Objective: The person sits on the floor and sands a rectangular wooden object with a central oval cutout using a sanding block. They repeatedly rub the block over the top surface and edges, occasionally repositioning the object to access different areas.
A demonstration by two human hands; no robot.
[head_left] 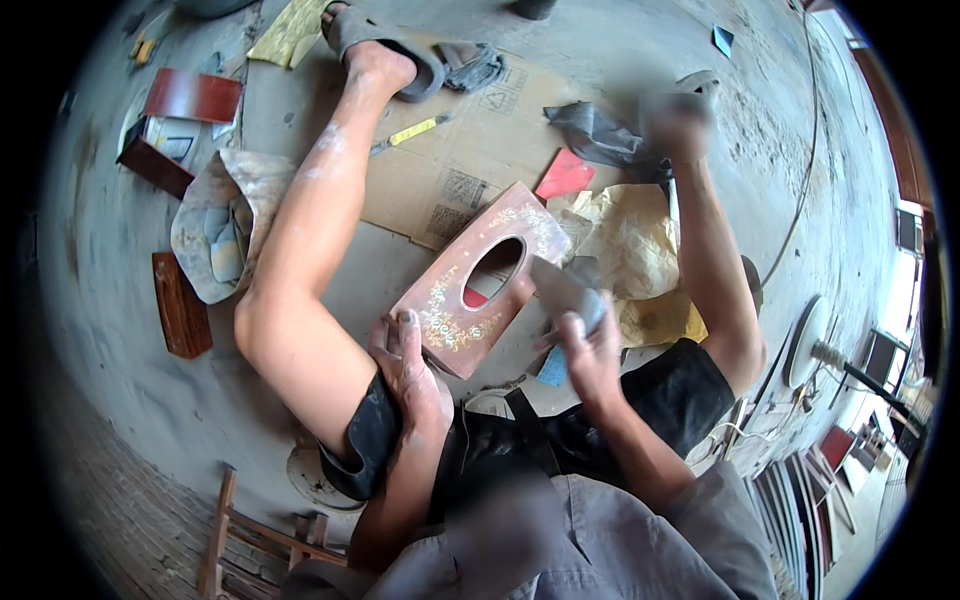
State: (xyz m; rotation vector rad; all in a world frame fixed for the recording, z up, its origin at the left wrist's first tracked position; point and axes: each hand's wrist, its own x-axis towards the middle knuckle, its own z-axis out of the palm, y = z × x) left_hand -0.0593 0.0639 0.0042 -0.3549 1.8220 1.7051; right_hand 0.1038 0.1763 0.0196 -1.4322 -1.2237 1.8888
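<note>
A reddish-brown tissue box [440, 298] with an oval opening and pale floral decoration lies slanted between my legs. My left hand [412, 372] grips its near left end, with whitish dust on the fingers. In my right hand [592, 358], a bent grey sheet [562, 292] that looks like sandpaper is pinched between thumb and fingers, beside the box's right side. Whether the sheet touches the box I cannot tell. Something red shows through the oval opening. A small blue piece [552, 367] lies just under my right hand.
Flattened cardboard [400, 200] lies beneath the box, with a yellow-handled utility knife [412, 132] on it. Right of the box are a red scrap [565, 174], crumpled yellowish paper [632, 240] and a dark cloth [598, 133]. Left stand a dusty cloth bag [200, 240] and dark-red box parts [192, 96].
</note>
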